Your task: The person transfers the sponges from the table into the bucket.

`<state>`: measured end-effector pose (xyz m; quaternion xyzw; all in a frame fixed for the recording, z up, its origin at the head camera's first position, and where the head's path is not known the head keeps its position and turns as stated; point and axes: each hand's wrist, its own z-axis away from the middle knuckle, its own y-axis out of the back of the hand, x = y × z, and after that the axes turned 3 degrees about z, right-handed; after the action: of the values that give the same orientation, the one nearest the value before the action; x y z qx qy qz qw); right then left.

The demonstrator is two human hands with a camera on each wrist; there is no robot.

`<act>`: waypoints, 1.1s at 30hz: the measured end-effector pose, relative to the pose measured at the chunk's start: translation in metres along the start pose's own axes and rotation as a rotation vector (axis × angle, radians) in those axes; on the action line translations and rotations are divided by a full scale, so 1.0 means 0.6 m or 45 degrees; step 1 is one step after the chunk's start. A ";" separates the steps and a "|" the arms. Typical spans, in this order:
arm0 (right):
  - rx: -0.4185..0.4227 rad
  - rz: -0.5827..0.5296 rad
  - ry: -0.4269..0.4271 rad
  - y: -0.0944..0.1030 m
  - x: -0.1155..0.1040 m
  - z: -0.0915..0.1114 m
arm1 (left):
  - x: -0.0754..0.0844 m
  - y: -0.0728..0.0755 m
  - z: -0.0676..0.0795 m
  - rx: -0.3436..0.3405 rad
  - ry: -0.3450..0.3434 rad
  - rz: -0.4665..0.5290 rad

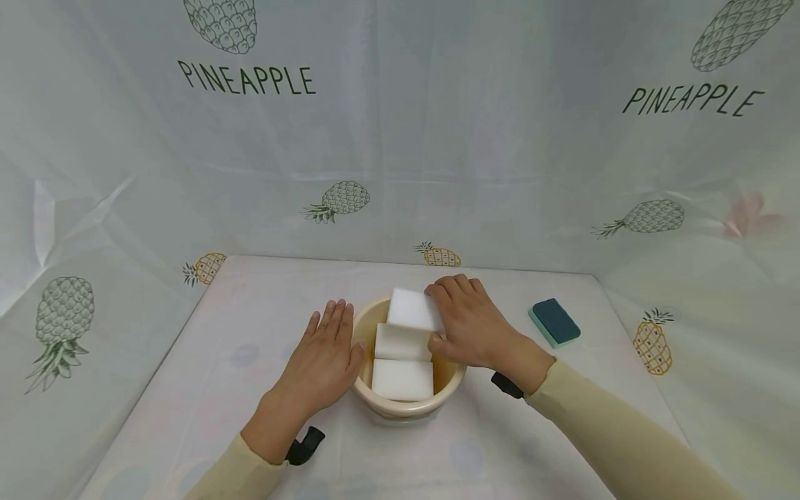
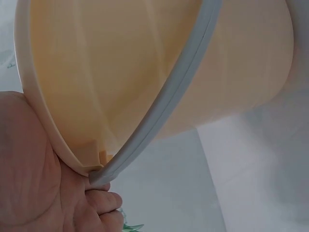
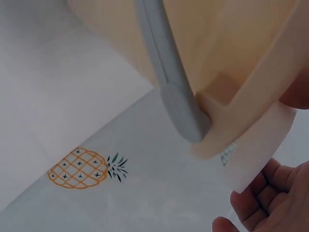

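Note:
A cream bucket [image 1: 400, 410] stands in the middle of the table with several white sponge blocks in it. The farthest white sponge [image 1: 411, 309] sits highest, at the far rim, and my right hand [image 1: 471, 325] grips it by its right side. In the right wrist view that white sponge [image 3: 265, 147] sticks out past the rim, fingers behind it. Two more white blocks, a middle one [image 1: 403, 342] and a near one [image 1: 403, 380], lie inside the bucket. My left hand [image 1: 321, 364] rests against the bucket's left rim, fingers straight.
A dark-and-light green scouring sponge [image 1: 555, 321] lies on the table right of the bucket. The bucket's grey handle [image 2: 181, 79] hangs down on its near side. A pineapple-print sheet [image 1: 450, 153] hangs around the table [image 1: 519, 430].

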<state>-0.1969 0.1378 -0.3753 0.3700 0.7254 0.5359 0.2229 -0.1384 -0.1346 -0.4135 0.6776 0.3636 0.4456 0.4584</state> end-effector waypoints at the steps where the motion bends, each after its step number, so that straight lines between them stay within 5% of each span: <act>1: -0.010 -0.004 0.011 0.000 -0.002 0.000 | 0.000 0.000 0.000 -0.002 0.001 0.002; 33: -0.130 0.073 0.103 -0.036 -0.021 -0.009 | 0.000 0.000 0.003 -0.005 0.015 0.035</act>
<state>-0.1996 0.1216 -0.3947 0.3570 0.6945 0.5930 0.1966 -0.1367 -0.1351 -0.4139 0.6790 0.3562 0.4565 0.4513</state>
